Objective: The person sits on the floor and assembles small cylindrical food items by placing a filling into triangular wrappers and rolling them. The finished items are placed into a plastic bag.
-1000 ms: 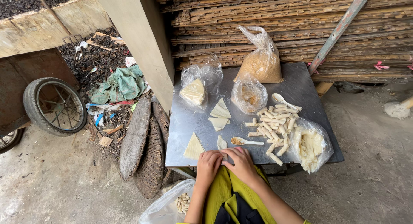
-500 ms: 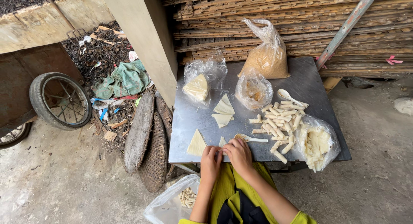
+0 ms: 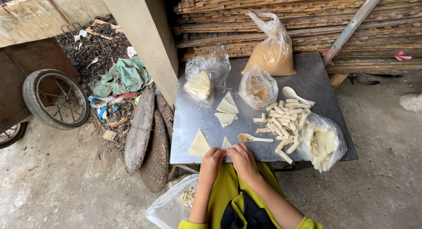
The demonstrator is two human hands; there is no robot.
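My left hand (image 3: 213,159) and my right hand (image 3: 241,157) meet at the near edge of a grey metal table (image 3: 316,84), fingers closed on a small triangular pale wrapper (image 3: 226,143). Just left of them lies another triangular wrapper (image 3: 199,144); two more wrappers (image 3: 227,111) lie further back. A white spoon (image 3: 254,138) with brown filling rests right of my hands. A pile of several rolled pieces (image 3: 284,120) lies to the right.
Clear bags on the table hold wrappers (image 3: 200,84), brown filling (image 3: 258,89), crumbs (image 3: 271,57) and pale dough (image 3: 323,142). A second spoon (image 3: 294,94) lies by the rolls. A bag with rolls (image 3: 176,203) hangs below. A wheel (image 3: 56,98), woven baskets (image 3: 157,154) and stacked bamboo (image 3: 281,9) surround.
The view has shifted slightly. My hands stay together at the table's near edge, working the same small wrapper; nothing else on the table has moved.
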